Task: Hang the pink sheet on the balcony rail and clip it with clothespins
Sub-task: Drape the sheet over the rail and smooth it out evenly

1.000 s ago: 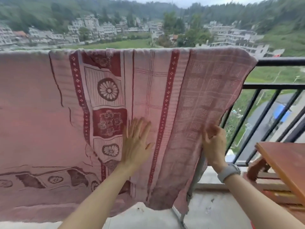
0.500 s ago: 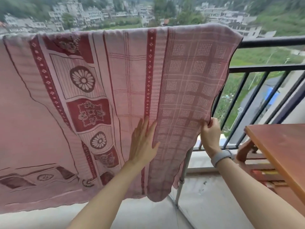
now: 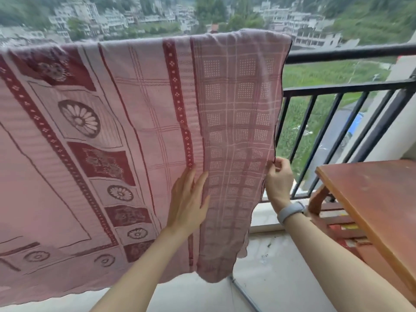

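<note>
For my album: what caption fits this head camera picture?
Left hand presses the pink sheet draped over the balcony rail; right hand pinches its edge.

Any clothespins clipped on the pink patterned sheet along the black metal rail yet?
No, the pink patterned sheet drapes over the black metal rail with no clothespins visible.

Pink sheet [image 3: 135, 136] is hanging over the black rail [image 3: 351, 52], covering most of it and draping down nearly to the floor [image 3: 276, 273]. Left hand [image 3: 188, 199] is pressing flat, fingers straight, against the sheet beside the dark red stripe. Right hand [image 3: 279, 181] is pinching the sheet's right edge, fingers curled; a grey wristband [image 3: 290, 211] is sitting on that wrist. A wooden bench [image 3: 378, 199] is standing at right, near the rail. Buildings and green fields are showing beyond.
</note>
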